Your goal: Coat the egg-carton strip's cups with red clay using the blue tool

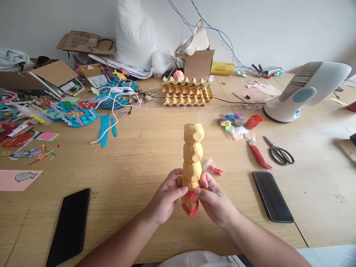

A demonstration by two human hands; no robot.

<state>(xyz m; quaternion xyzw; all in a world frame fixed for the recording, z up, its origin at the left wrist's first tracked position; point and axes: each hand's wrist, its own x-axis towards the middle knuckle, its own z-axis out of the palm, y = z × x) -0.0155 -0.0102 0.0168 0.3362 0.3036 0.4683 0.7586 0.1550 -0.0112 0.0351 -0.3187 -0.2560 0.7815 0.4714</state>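
Note:
A yellow strip of egg-carton cups (193, 155) lies lengthwise on the wooden table (139, 178), its near end lifted between both hands. My left hand (167, 198) grips that near end from the left, fingers curled. My right hand (213, 202) pinches it from the right and also holds a thin blue stick (214, 191). Red pieces (191, 207) are stuck on the near end of the strip, between my fingertips. A small bag with red bits (213, 167) lies just right of the strip.
Black phones lie at left (71, 226) and right (272, 196). A red utility knife (258, 154), scissors (279, 152), a red cup (253, 121) and clay bags (233, 126) sit at right. A white fan (306, 91), stacked egg trays (187, 92) and paper-craft clutter (72, 111) fill the back.

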